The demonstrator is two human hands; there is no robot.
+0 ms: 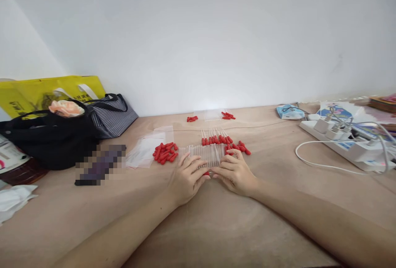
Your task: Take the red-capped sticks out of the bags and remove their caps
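Observation:
My left hand [185,177] and my right hand [234,173] meet at the near edge of a row of clear thin tubes [202,153] lying on the tan table [216,226]. Their fingertips pinch together around a small red cap [206,173] and what looks like a tube between them. A pile of loose red caps [165,152] lies just left of the tubes. Behind the row stand several tubes fitted with red caps [216,139]. More red caps [243,147] are scattered at the right.
Clear plastic bags [145,150] lie left of the caps. A black bag [49,136], a striped bag [113,115] and a yellow bag [46,92] sit at the far left. A white power strip [346,142] with chargers and a cable lies at the right. Further caps [228,115] lie near the wall.

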